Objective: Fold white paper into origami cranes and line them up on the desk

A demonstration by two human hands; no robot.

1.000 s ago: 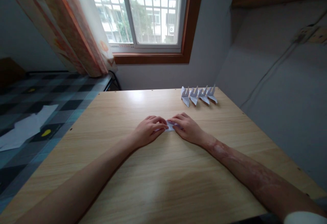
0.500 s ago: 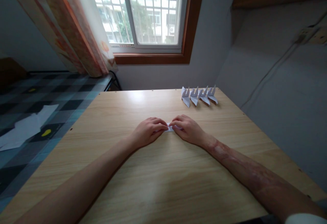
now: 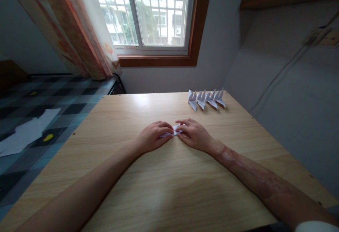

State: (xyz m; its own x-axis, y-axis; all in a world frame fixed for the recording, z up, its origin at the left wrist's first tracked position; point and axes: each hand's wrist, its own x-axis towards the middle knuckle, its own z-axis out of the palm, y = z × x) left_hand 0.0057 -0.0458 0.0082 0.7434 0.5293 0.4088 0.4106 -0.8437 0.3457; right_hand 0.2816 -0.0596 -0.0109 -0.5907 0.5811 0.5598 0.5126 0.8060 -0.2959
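- Both hands lie low on the worktop (image 3: 164, 186), fingertips meeting over a small white paper (image 3: 175, 130). The left hand (image 3: 152, 136) has its fingers curled and pressed down on the left end of the paper; the right hand (image 3: 194, 133) covers the right end, its grip nipped on the paper's edge.
- Step in hand, as I judge it: a fold is being pressed flat, with each hand pinning one side while the fingertips work the crease between them.
- The next move would call for steady downward pressure and a fingertip run along the fold line, with the other hand keeping the paper from sliding on the smooth wood.
- The paper is thin, white and already folded small. Only a narrow strip shows between the fingertips; the rest is hidden under the fingers, so its exact shape cannot be told.
- It lies flat on the worktop, roughly mid-width and nearer the far edge than the near one.
- Farther off, toward the far right corner, a row of folded paper pieces (image 3: 206, 99) stands with points up, well apart from the hands.
- Beyond the worktop are a window (image 3: 148, 13) and a curtain (image 3: 79, 30); loose white sheets (image 3: 23, 133) lie on the checked floor at left.
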